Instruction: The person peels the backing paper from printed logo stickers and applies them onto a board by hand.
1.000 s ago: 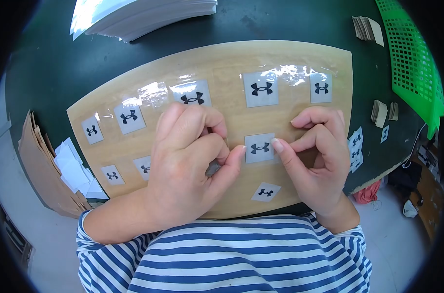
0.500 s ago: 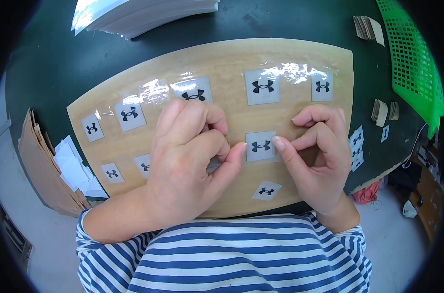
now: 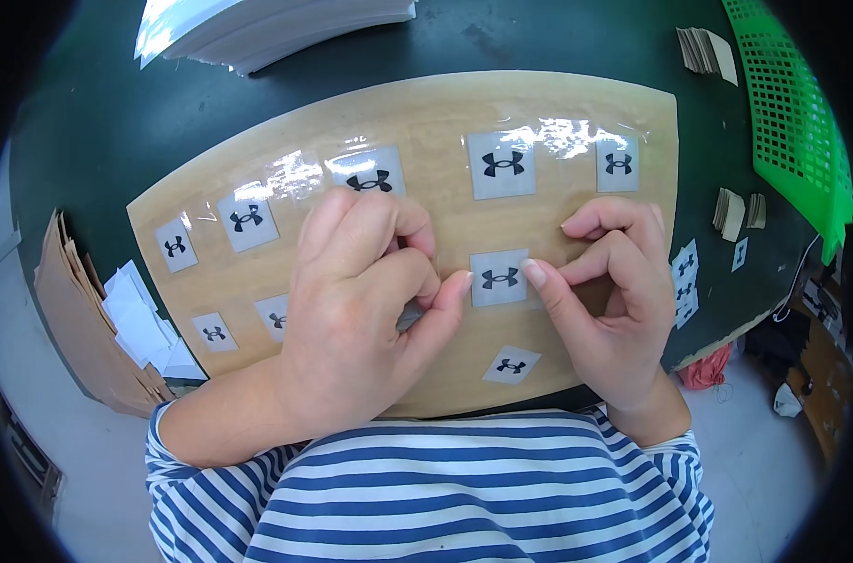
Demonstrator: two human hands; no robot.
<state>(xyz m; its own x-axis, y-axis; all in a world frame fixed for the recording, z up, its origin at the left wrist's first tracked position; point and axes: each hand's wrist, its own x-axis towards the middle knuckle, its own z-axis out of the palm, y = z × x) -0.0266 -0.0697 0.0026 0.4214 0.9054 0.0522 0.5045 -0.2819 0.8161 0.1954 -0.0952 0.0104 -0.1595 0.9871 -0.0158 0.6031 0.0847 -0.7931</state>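
A square whitish label with a black logo (image 3: 499, 279) lies on a tan sheet (image 3: 445, 113) with a glossy clear surface. My left hand (image 3: 365, 300) is closed, its thumb and forefinger pinching at the label's left edge. On the opposite side, the thumb and forefinger of my right hand (image 3: 614, 291) pinch the right edge. A smaller logo label (image 3: 512, 365) lies turned at an angle below. Above sit a larger logo label (image 3: 502, 166) and a narrower label (image 3: 618, 165). My left hand partly covers another label (image 3: 370, 169).
More labels (image 3: 247, 219) sit on the sheet's left side. A stack of white sheets (image 3: 286, 28) stands at the back. Brown cardboard (image 3: 79, 310) and white paper pieces (image 3: 145, 319) lie left. Small card bundles (image 3: 706, 54) and a green perforated basket (image 3: 792, 113) are on the right.
Both hands keep their pinch at the label's two sides. The label and the sheet appear shifted very slightly upward and left in view.
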